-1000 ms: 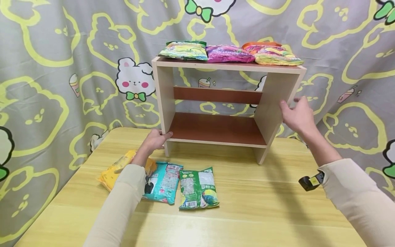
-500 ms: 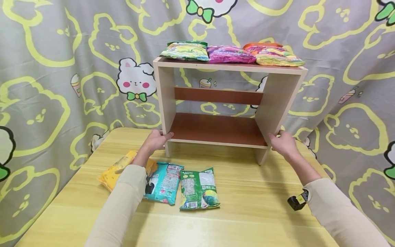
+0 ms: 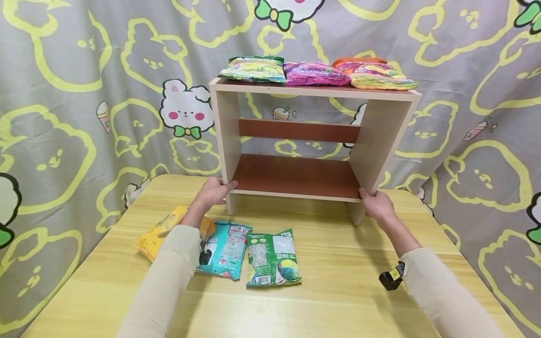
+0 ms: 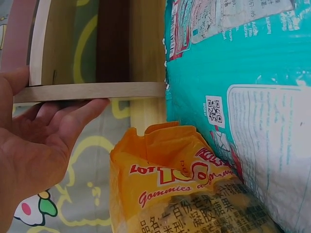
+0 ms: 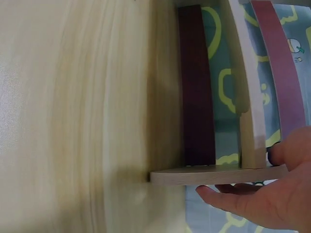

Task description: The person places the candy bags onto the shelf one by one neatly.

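A small wooden shelf unit (image 3: 296,176) with pale side panels and red-brown boards stands on the table. My left hand (image 3: 211,192) grips its left panel near the lower board, thumb inside and fingers outside, as the left wrist view shows. At the same height my right hand (image 3: 378,205) holds the right panel, the thumb on the inner face and the fingers (image 5: 226,200) beyond its edge. Along the top lie a green-yellow packet (image 3: 253,69), a purple packet (image 3: 316,74) and orange-and-yellow packaging (image 3: 382,80).
On the wooden table (image 3: 338,291), a yellow gummy candy bag (image 3: 158,234) lies partly under my left forearm. Beside it are a teal packet (image 3: 226,253) and a green packet (image 3: 274,258), in front of the shelf unit. A patterned grey curtain (image 3: 127,70) hangs behind.
My right hand has slid down along the right panel from about mid-height to the lower board's level. The left hand stays in place, and the shelf unit shows no clear movement.
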### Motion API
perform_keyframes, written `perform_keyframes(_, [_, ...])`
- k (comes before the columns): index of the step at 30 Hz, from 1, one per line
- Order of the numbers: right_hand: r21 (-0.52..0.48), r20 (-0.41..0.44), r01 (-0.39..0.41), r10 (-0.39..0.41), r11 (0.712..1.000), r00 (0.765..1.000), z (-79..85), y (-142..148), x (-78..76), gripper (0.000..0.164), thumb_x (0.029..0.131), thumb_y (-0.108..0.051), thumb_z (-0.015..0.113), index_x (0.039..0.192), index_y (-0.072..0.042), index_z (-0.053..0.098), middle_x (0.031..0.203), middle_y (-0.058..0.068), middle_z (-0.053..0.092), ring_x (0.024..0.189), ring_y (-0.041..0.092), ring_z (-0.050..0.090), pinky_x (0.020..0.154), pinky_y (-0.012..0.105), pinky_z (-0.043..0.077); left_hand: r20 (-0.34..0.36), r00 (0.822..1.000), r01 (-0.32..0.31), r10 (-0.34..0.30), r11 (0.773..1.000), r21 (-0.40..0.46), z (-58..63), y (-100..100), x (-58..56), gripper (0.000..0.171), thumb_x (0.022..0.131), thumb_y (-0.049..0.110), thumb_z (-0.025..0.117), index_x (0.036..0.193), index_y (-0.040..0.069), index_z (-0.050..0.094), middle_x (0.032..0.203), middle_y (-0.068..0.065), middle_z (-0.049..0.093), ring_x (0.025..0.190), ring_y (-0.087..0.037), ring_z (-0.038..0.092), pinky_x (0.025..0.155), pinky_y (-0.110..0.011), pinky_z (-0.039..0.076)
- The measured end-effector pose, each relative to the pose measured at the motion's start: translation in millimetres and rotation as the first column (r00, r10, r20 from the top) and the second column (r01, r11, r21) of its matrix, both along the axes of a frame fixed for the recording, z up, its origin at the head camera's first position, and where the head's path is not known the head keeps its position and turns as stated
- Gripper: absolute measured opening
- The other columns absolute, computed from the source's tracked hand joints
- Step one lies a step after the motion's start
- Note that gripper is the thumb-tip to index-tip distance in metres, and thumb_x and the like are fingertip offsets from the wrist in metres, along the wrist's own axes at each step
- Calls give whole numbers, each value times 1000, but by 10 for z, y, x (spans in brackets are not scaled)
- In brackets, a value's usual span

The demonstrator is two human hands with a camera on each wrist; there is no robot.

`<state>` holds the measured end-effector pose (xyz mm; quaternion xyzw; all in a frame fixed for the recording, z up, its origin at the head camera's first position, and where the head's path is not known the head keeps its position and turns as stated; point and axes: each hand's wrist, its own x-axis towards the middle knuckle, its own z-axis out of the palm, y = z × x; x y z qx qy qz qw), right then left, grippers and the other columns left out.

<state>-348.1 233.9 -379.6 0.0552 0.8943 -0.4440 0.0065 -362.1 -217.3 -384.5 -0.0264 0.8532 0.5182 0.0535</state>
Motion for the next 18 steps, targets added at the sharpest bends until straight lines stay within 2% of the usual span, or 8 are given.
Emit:
perform_keyframes(5, [-12,8,22,-22,1000,1000,-64,-13,-12,75,106,-47,32,144,18,40,141,37,47,122,45,57,92,47,58,-1,1000,10,-10,1000,11,1,-1,6,60,104,36,55,147,-4,46,149,-24,49,138,-40,49,106,-52,50])
perform_keyframes(10, [-49,25,11,-9,999,1000,-69,-14,-8,75,107,-46,31,147,17,36,145,36,44,125,43,54,96,48,57,1,1000,4,-4,1000,10,-3,1,9,60,104,36,55,147,-5,46,149,-24,48,139,-41,48,107,-53,49])
perform_keyframes(15, [-72,71,3,2,997,997,-43,9,-10,75,106,-47,32,148,16,34,136,31,46,105,35,57,90,39,59,2,1000,3,-3,1000,6,0,-5,13,61,104,36,55,148,-4,44,150,-24,47,138,-40,48,107,-53,48])
perform_keyframes(18, [-105,91,-19,28,994,995,-28,24,-18,75,106,-45,33,148,17,33,134,29,46,103,32,56,91,39,58,2,1000,3,-3,1000,1,5,-8,18,61,104,37,55,149,-3,43,150,-23,47,138,-40,49,106,-53,49])
